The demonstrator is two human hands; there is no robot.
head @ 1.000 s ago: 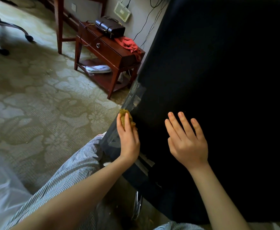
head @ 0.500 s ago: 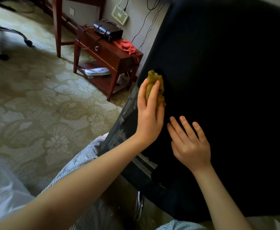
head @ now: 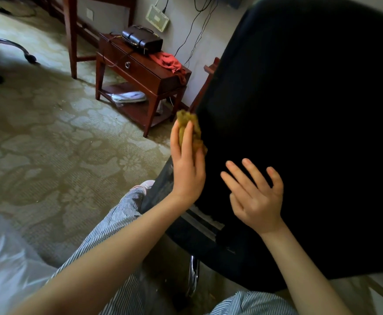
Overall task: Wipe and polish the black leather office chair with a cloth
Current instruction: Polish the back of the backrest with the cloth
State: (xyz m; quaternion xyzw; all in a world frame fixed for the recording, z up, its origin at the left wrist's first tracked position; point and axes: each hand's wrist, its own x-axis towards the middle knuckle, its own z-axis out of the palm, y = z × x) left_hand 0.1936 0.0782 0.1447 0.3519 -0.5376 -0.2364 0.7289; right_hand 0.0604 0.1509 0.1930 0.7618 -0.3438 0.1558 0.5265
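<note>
Two hands are on the job: the left hand (head: 187,171) lays straight fingers, pressed together, over a bunched olive-green cloth (head: 191,130), holding it against the left edge of the black leather office chair (head: 299,133) back. Just right of it, the right hand (head: 256,196) steadies the leather with fingers spread. The leather is too dark to show wiped patches, so most of the back probably remains.

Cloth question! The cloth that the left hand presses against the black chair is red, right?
Not quite. The cloth is mustard-yellow, not red, as the head view shows. The rest is right: the left hand presses it against the black chair. The only red thing is a red rag lying on the side table.
</note>
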